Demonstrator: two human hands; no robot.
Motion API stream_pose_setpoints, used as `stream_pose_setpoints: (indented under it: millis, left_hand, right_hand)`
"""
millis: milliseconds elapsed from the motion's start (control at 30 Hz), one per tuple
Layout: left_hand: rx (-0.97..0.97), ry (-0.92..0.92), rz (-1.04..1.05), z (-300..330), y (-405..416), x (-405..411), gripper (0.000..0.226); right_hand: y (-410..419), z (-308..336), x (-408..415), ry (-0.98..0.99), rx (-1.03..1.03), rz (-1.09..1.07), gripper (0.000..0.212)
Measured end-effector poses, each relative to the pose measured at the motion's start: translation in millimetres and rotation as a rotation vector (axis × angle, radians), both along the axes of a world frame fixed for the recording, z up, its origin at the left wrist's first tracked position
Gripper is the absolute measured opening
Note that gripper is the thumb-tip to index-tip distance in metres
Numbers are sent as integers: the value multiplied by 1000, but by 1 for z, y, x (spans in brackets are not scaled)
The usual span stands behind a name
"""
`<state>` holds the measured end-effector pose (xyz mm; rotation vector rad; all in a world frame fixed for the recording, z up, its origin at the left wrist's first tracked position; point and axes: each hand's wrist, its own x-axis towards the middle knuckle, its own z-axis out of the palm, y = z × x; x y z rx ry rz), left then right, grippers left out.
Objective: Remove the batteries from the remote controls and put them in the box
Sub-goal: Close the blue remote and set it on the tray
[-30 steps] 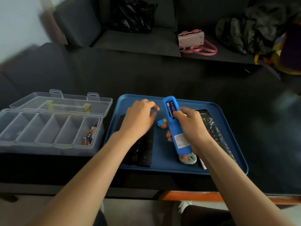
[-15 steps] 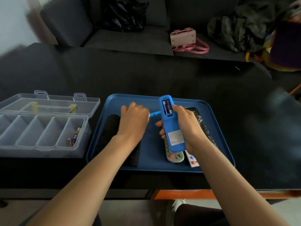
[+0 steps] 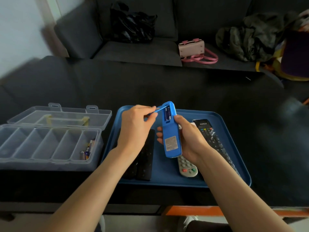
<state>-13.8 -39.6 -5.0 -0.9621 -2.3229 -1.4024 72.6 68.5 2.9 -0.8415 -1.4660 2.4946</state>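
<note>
Bare forearms, no sleeves; left hand (image 3: 133,126) and right hand (image 3: 190,139) ungloved

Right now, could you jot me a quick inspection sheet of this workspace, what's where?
Surface: dark table carrying a blue tray and a clear compartment box, lid open.
Job's things: blue remote held back side up, cover off, batteries inside; spare batteries in the box's rightmost compartment; black remotes, a grey remote and a long black remote on the tray.
Clutter: nothing seen on the table.
Hands: left hand pinches a thin blue piece; right hand grips the blue remote.
Cables: nothing seen.
Surroundings: dark sofa with pink handbag, black bag, heaped clothing.
</note>
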Motion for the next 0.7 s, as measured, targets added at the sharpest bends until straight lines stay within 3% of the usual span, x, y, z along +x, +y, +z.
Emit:
stream_pose_setpoints:
  millis: [300, 533, 700]
  left_hand:
    - [37, -130, -121, -6, 0, 7, 24]
    - [-68, 6, -103, -7, -4, 0, 33]
    - [-194, 20, -278, -4, -11, -10, 29]
  right_hand:
    - [-12, -8, -9, 102, 47, 101, 32]
    - [-12, -8, -8, 155, -16, 109, 30]
    - [-13, -5, -8, 134, -19, 81, 29]
